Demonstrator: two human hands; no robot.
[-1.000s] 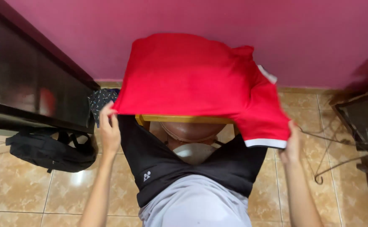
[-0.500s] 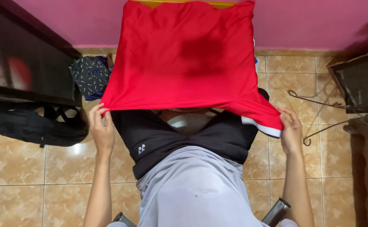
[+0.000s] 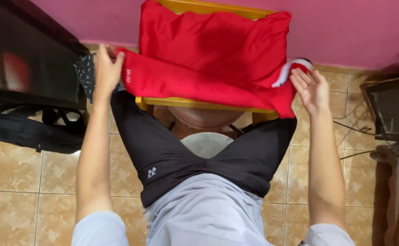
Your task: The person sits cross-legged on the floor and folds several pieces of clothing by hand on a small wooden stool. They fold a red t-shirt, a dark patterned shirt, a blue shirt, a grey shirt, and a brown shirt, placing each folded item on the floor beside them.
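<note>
Head view of a garment fold in progress. The lower part of the red shirt [image 3: 213, 54] now lies doubled up over its upper part on the yellow table [image 3: 199, 102], forming a band across the front edge; half a second earlier the shirt hung flat and full-length with its hem held low over the lap. The fold therefore appears laid, with smoothing left. The left hand [image 3: 106, 68] grips the left end of the folded band, fingers closed on the cloth. The right hand [image 3: 311, 89] rests open at the white-trimmed sleeve, fingers loose and only touching it. A black garment [image 3: 163, 146] drapes below the table; a black bag [image 3: 26, 130] lies on the tiled floor [image 3: 26, 196].
</note>
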